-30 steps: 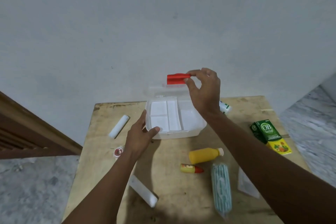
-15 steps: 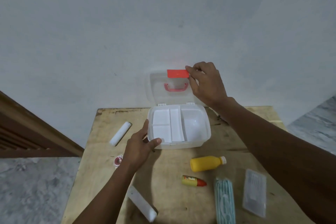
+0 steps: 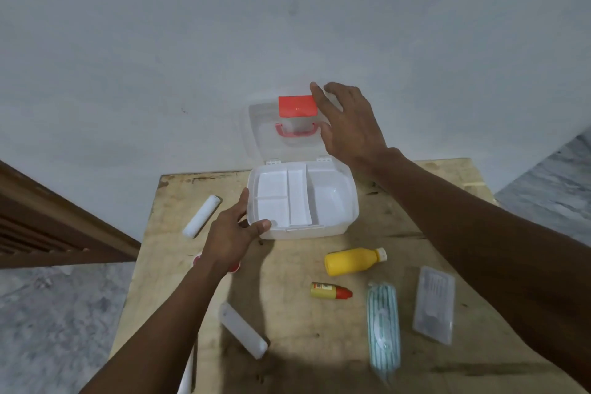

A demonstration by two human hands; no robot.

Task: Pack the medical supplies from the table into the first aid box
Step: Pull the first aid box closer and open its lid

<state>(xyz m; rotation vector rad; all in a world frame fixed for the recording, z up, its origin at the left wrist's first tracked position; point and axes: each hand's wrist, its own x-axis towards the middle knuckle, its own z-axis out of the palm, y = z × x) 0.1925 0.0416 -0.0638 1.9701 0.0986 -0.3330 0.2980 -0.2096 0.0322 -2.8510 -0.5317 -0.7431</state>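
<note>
Fingers of the left hand (image 3: 231, 235) curl around the near left corner of the first aid box (image 3: 332, 201), thumb on its front rim, steadying it on the desk (image 3: 399, 217); those of the right hand (image 3: 347, 125) are spread loose and hold nothing, hovering at the upright clear lid (image 3: 256, 134) beside its red latch (image 3: 297, 106). The box sits open at the far middle of the desk, its divided tray bare. It looks like thin, light, stiff plastic, likely to skate if pushed, so a grip on the corner suits it. Supplies lie nearer: a yellow bottle (image 3: 351, 262), smooth, rigid and apt to roll, best taken around its body; a small dropper bottle (image 3: 329, 290), a pinch job; a soft packet of face masks (image 3: 383, 326) that would sag, better lifted mid-length; a clear flat blister pack (image 3: 434, 304), taken by its edges; and white rolls (image 3: 201, 216), light and squashy.
</note>
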